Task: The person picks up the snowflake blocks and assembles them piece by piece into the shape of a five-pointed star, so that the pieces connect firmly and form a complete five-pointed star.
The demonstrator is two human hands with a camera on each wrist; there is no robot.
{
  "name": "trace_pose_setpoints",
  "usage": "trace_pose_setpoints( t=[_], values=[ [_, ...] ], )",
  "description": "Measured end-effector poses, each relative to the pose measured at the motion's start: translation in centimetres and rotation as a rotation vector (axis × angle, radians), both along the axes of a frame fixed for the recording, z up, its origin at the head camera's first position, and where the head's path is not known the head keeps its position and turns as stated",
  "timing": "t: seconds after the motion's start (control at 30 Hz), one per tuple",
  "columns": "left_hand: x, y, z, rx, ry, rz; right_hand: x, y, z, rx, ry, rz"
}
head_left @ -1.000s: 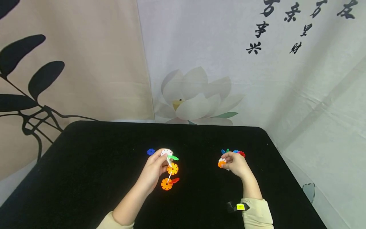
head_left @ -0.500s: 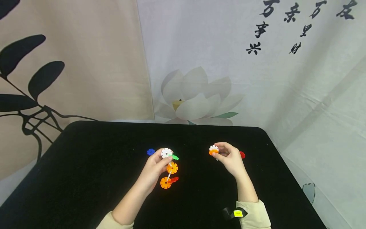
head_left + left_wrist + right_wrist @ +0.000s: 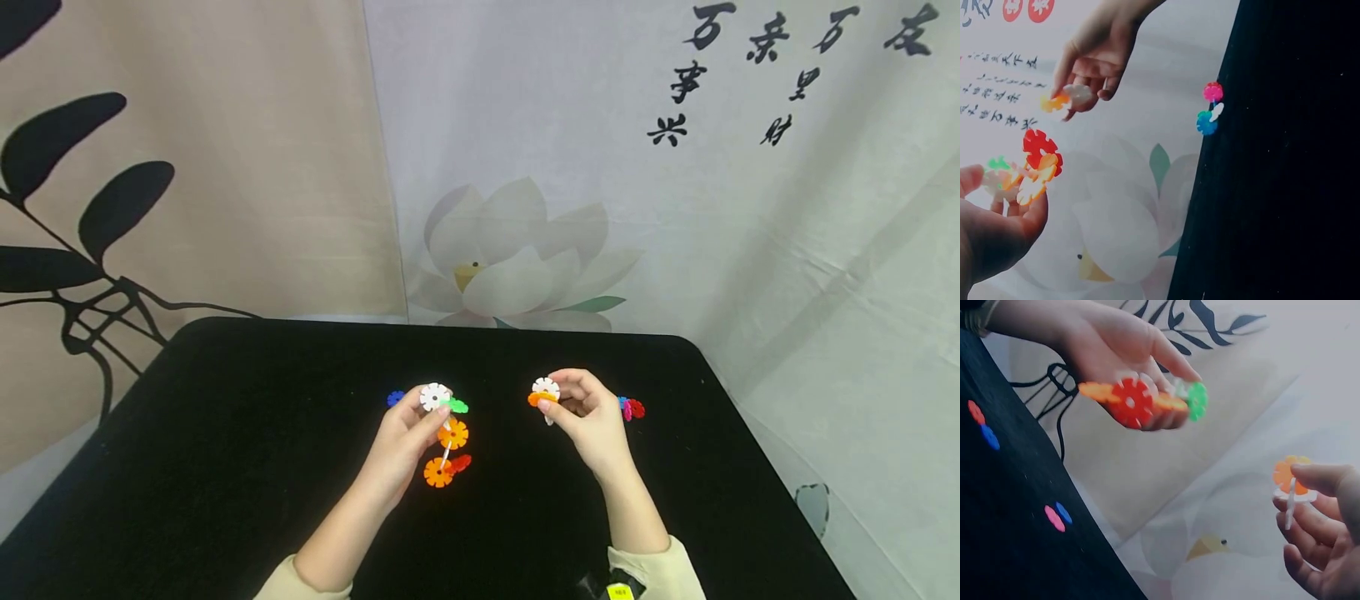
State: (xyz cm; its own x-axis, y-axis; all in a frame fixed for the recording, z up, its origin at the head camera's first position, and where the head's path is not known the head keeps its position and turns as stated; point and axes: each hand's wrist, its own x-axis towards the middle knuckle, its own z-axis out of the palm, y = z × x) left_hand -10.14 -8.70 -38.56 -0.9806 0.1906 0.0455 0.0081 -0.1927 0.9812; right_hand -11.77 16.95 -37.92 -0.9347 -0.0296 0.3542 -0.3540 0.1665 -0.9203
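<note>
My left hand pinches a chain of slotted snowflake discs at its upper white disc. The chain hangs below the fingers, with white, green, orange and red pieces joined edge to edge. To the right, my right hand holds a smaller snowflake-disc cluster between thumb and fingers. An orange disc and white discs make up that cluster in the right wrist view. The two assemblies are apart, both held above the table. In the left wrist view, the red disc shows at the chain's end.
A blue disc lies behind my left hand. Joined red, pink and blue discs lie beyond my right hand, partly hidden by it. The black table ends at a printed cloth backdrop.
My right hand has moved left and slightly up with its white-and-orange cluster, away from the discs at the right, and nearer to my left hand. The left hand has barely shifted.
</note>
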Motion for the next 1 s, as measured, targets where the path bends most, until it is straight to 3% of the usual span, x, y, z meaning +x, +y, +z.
trace_pose_setpoints(
  t=[0.57, 0.8, 1.0],
  values=[
    [0.3, 0.0, 0.3, 0.014, 0.037, 0.011, 1.7, -3.0, -0.1, -0.093, 0.046, 0.192],
    [0.3, 0.1, 0.4, 0.014, 0.049, 0.009, 1.8, -3.5, -0.4, -0.092, 0.038, 0.182],
    [0.2, -0.3, 0.7, 0.010, 0.047, 0.045, 1.3, -3.6, -1.0, 0.022, -0.013, 0.170]
  ],
)
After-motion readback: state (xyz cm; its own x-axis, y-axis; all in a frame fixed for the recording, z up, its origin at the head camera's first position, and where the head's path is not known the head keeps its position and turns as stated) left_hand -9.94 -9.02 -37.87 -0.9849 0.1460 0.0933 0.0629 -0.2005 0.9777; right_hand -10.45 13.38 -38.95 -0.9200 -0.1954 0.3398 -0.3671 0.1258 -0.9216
